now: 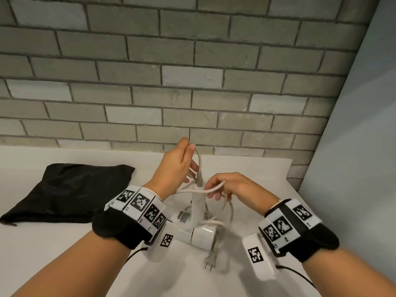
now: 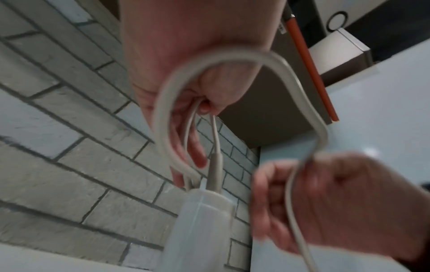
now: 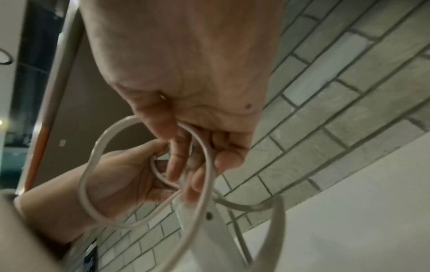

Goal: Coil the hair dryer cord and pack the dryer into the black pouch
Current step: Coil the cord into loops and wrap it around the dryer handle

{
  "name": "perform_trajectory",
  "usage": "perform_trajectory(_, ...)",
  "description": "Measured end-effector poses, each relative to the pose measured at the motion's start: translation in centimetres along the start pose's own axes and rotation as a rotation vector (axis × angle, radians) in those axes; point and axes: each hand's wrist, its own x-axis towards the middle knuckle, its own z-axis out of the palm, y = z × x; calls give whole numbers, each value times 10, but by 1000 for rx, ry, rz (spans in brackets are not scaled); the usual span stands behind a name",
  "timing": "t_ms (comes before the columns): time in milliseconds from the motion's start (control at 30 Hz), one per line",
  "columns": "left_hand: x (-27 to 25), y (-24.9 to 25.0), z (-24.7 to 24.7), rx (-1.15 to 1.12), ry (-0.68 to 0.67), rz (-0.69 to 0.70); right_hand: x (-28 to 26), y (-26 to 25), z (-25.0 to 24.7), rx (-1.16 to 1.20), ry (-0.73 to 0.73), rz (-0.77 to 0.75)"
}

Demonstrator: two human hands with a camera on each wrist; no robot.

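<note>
A white hair dryer [image 1: 198, 230] stands on the white table with its handle [image 1: 198, 202] pointing up. Its pale cord [image 1: 200, 161] rises from the handle end in a small loop. My left hand [image 1: 182, 166] pinches the top of that loop between thumb and fingers; the cord [image 2: 163, 110] curves round it in the left wrist view. My right hand [image 1: 222, 187] grips a further stretch of cord [image 3: 207, 165] just right of the handle. The plug [image 1: 209, 261] lies on the table in front of the dryer. The black pouch [image 1: 64, 191] lies flat at the left.
A grey brick wall [image 1: 171, 71] runs along the back of the table [image 1: 246, 168]. A pale panel [image 1: 353, 146] closes the right side. Loose cord loops [image 1: 230, 211] lie round the dryer's base.
</note>
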Motion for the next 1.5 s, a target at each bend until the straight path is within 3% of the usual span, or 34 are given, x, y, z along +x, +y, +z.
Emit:
perform_trajectory(100,-3,1,1,-5,14,-1,6,-9,9,88,-123,-14)
perform_trajectory(233,-6,1,-6,-98,-58,-121,10,-3,6,182,-201,34)
perform_trajectory(400,-9,1,-15,-276,-184,-301,14,2,18,-172,80,80)
perform_trajectory(467,-12,5,-14,-337,-202,-321,13,9,24,-323,175,78)
perform_trajectory(567,-15,9,-6,-358,-197,-310,11,8,25,-347,299,120)
perform_trajectory(667,-15,12,0,-364,-190,-315,13,6,26,-346,311,136)
perform_trajectory(833,-12,19,-1,-457,-198,-380,15,13,27,-151,182,128)
perform_trajectory(1033,-13,19,3,-488,-278,-381,25,19,38,-191,397,93)
perform_trajectory(1167,-7,9,-10,-419,-148,-305,19,9,35,-31,379,32)
perform_trajectory(1233,-2,-1,-16,-422,-51,-288,13,-4,21,-28,418,-86)
perform_trajectory(1300,1,-10,-19,-466,33,-316,8,-17,-2,150,470,-182)
perform_trajectory(1400,4,-19,-26,-511,134,-351,0,-21,-51,526,679,-267)
perform_trajectory(1500,7,-23,-36,-487,206,-343,-14,7,-95,738,952,-201)
